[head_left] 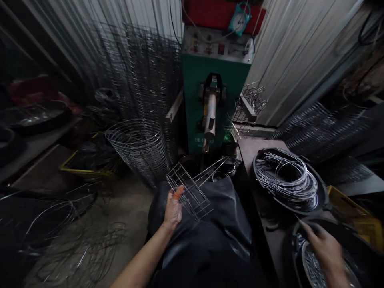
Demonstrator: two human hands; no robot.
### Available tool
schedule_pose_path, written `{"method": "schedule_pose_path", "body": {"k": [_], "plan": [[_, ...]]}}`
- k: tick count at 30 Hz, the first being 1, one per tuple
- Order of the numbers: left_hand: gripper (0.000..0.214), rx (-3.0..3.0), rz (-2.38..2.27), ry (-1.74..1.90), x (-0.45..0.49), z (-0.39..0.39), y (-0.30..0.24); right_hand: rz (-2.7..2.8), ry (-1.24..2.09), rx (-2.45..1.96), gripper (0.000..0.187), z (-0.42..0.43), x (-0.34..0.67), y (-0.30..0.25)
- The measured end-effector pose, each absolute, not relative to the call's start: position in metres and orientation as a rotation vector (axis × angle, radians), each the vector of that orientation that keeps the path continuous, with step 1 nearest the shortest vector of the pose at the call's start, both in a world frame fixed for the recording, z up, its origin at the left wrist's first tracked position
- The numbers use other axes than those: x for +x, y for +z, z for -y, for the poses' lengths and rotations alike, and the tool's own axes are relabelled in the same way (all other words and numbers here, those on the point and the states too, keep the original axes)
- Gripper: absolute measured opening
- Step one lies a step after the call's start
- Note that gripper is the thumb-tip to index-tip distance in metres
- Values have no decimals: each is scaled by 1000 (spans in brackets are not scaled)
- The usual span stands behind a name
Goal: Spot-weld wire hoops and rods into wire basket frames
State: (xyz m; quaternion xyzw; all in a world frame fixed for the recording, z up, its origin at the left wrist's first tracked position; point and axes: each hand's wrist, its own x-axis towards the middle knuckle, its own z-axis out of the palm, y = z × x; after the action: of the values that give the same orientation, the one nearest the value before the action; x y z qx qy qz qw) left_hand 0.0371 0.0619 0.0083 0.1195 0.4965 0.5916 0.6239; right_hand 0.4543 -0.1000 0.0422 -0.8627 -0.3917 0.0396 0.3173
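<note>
In left fingers (pixel 178 193), one wire frame (pixel 194 189)

We are counting two hands (pixel 173 210) (pixel 328 250), one held rack (pixel 195 192), one machine (pixel 217 66), one clock (pixel 240 19) and two yellow crates (pixel 90 173) (pixel 357 218).

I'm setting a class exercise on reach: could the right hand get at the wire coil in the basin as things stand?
Probably yes: the right hand is over the neighbouring tub, and the wire coil lies uncovered in its basin, open from above.
</note>
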Motion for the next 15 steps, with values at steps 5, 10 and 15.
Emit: {"method": "schedule_pose_path", "body": {"k": [5, 10, 15], "plan": [[39, 313, -1166, 1369, 43, -58, 5, 1362, 774, -1730, 37, -41, 317, 69], [36, 299, -1175, 1422, 40, -59, 9, 1314, 1127, -1409, 34, -113, 246, 58], [38, 270, -1186, 1436, 36, -70, 12, 1194, 1247, -1256, 33, -133, 234, 40]]}}
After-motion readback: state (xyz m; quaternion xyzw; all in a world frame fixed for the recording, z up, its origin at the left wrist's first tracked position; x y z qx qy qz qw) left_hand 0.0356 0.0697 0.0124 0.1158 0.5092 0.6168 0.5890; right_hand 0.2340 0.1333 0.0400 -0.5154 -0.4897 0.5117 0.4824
